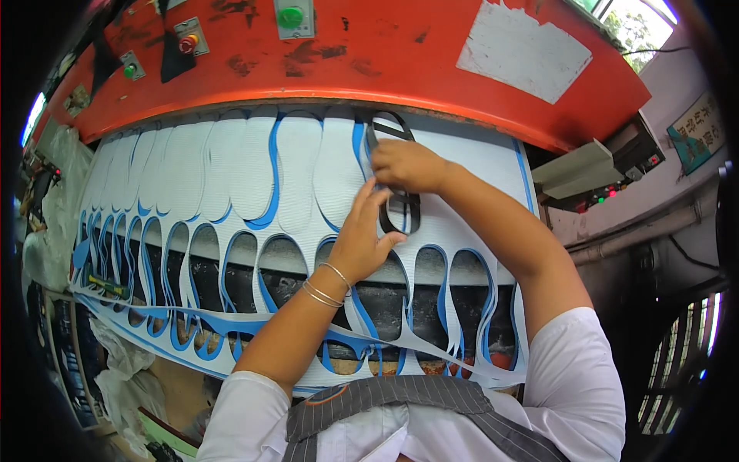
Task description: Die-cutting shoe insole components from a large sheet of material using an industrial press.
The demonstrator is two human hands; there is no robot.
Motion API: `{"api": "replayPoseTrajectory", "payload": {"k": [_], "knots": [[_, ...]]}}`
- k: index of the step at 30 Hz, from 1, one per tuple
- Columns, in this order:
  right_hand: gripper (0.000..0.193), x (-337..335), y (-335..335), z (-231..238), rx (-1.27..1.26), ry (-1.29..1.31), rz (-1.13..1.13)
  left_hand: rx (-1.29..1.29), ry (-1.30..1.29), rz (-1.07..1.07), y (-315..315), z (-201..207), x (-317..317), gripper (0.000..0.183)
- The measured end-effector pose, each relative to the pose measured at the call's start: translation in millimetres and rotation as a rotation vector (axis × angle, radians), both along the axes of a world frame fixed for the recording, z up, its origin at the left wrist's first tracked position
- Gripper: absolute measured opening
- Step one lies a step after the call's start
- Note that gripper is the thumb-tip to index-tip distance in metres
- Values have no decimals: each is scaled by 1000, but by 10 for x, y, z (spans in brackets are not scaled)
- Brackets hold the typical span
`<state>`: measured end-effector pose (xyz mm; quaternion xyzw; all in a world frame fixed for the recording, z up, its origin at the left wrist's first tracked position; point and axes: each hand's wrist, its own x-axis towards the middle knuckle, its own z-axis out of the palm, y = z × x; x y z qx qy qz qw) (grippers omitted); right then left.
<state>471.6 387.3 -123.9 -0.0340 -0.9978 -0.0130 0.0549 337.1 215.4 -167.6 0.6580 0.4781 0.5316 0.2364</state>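
A black sole-shaped cutting die (416, 213) stands on a white ribbed sheet (469, 212) with blue edges. My right hand (408, 165) is closed around the middle of the die, its fingers curled and partly hidden. From below, my left hand (358, 235) reaches up with its thumb spread out. Its fingertips lie against the die's left side, just beneath my right fingers. To the left, several cut sole pieces (296, 173) sit side by side in the sheet. Rows of sole-shaped holes run through the sheet's nearer part.
An orange-red machine beam (369, 65) spans the far side, carrying a green button (291, 17) and a red button (188, 44). A loose cut strip (416, 344) crosses the near side. A yellow-green tool (108, 286) lies at left. A control box (643, 158) juts in at right.
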Motion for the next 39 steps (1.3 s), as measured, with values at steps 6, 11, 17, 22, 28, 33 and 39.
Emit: {"api": "replayPoseTrajectory", "payload": {"k": [6, 11, 17, 22, 28, 33, 39], "knots": [[11, 467, -152, 305, 12, 578, -61, -61, 676, -36, 53, -242, -12, 72], [12, 772, -410, 958, -475, 907, -676, -591, 971, -145, 354, 373, 14, 53], [31, 1159, 62, -160, -373, 75, -1298, -41, 1080, -177, 1301, 250, 253, 40], [35, 875, 459, -280, -412, -49, -1461, -59, 982, 70, 1641, -452, 260, 48], [91, 1029, -132, -403, -838, 573, -1260, -119, 1011, -39, 1422, -375, 245, 46], [113, 1361, -1062, -449, -476, 198, -985, -164, 872, 290, 1542, -326, 192, 56], [86, 1224, -1031, -619, -301, 463, -961, -210, 972, 289, 1648, -280, 158, 55]]}}
